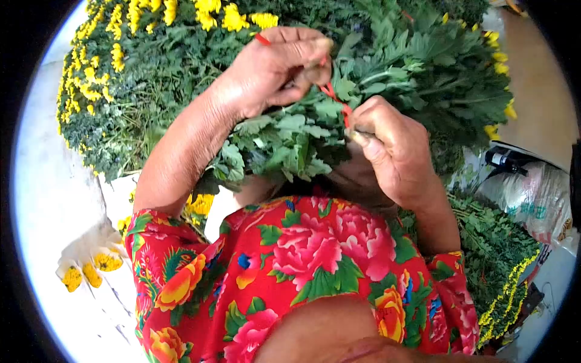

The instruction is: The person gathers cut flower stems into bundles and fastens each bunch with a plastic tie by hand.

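A red tie [328,91] stretches between my two hands, over a bunch of leafy green stems [296,136]. My left hand [275,66] is closed, pinching the upper end of the tie between thumb and fingers. Lower and to the right, my right hand [393,148] pinches the other end between thumb and forefinger. The bunch lies across in front of my body, its leaves spreading to the upper right with yellow flowers [499,57] at the far edge. A red band also shows at my left hand's knuckles.
A large heap of yellow chrysanthemums [151,78] fills the area ahead and to the left. White-wrapped flowers [91,275] lie at lower left. More cut stems [490,242] lie at lower right, beside a clear plastic bag [535,196] and a black object [505,162].
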Tool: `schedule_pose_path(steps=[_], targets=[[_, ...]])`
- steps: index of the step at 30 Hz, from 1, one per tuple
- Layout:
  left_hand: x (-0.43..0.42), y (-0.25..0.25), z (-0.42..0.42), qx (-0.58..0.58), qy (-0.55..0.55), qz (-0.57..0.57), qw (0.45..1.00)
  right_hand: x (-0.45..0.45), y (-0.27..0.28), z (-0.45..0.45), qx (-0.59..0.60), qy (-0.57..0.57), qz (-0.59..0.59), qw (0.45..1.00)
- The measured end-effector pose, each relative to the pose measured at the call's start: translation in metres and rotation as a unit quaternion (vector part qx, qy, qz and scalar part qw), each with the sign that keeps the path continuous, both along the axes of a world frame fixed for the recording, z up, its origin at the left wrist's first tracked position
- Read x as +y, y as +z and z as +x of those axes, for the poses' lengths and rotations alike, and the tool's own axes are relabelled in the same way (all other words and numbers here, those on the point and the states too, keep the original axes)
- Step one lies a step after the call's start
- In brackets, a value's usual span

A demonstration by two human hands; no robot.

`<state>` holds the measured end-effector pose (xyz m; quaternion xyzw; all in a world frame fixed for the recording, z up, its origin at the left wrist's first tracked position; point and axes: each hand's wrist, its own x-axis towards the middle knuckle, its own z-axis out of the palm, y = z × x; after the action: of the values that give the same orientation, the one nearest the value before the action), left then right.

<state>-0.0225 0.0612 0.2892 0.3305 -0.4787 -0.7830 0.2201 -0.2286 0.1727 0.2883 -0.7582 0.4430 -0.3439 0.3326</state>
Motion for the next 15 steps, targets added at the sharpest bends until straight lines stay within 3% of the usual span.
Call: schedule_pose_path(steps=[3,5,6,7,8,11,12,14,15], targets=[[-0.006,-0.004,0.001,0.015,0.016,0.013,1.0,0.001,-0.01,0.0,-0.065,-0.033,0.028,0.997],[-0.013,-0.014,-0.001,0.071,0.026,0.083,0.994,-0.001,-0.012,-0.005,-0.103,-0.048,0.047,0.992],[-0.014,-0.007,-0.004,0.106,0.017,0.115,0.988,-0.003,-0.01,-0.01,-0.147,-0.047,0.144,0.977],[-0.014,0.003,0.0,0.087,-0.042,0.093,0.991,-0.005,-0.009,-0.015,-0.188,-0.044,0.24,0.951],[-0.006,0.01,-0.003,0.076,-0.031,0.093,0.992,-0.008,-0.012,-0.02,-0.29,-0.024,0.299,0.909],[0.001,0.014,-0.006,0.067,-0.051,0.074,0.994,-0.008,-0.001,-0.017,-0.332,-0.022,0.276,0.902],[0.007,0.018,-0.006,0.035,-0.052,-0.002,0.998,-0.01,0.002,-0.016,-0.33,-0.022,0.274,0.903],[0.015,0.022,-0.004,0.005,-0.07,-0.093,0.993,-0.016,0.01,-0.009,-0.154,-0.06,-0.019,0.986],[0.021,0.021,-0.005,0.021,-0.06,-0.094,0.994,-0.018,0.016,-0.004,-0.057,-0.077,-0.166,0.982]])
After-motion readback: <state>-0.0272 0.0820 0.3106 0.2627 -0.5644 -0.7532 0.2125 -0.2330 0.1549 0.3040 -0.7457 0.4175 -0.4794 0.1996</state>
